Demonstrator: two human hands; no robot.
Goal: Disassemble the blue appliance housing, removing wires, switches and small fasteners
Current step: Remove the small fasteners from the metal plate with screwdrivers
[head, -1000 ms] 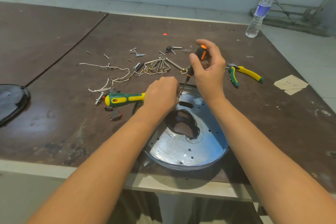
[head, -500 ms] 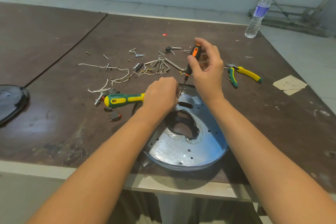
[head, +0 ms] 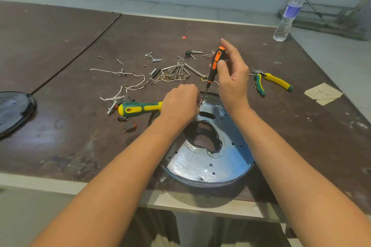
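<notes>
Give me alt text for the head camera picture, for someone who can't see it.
A person's right hand holds an orange and black screwdriver nearly upright, its tip at the far rim of a blue appliance housing, with the left hand curled beside the tip. Loose screws, wires, a green and yellow screwdriver and pliers lie on the dark table.

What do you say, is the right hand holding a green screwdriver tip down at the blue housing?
No. The head view shows the screwdriver in the right hand is orange and black, not green; its tip is down at the blue housing.
</notes>
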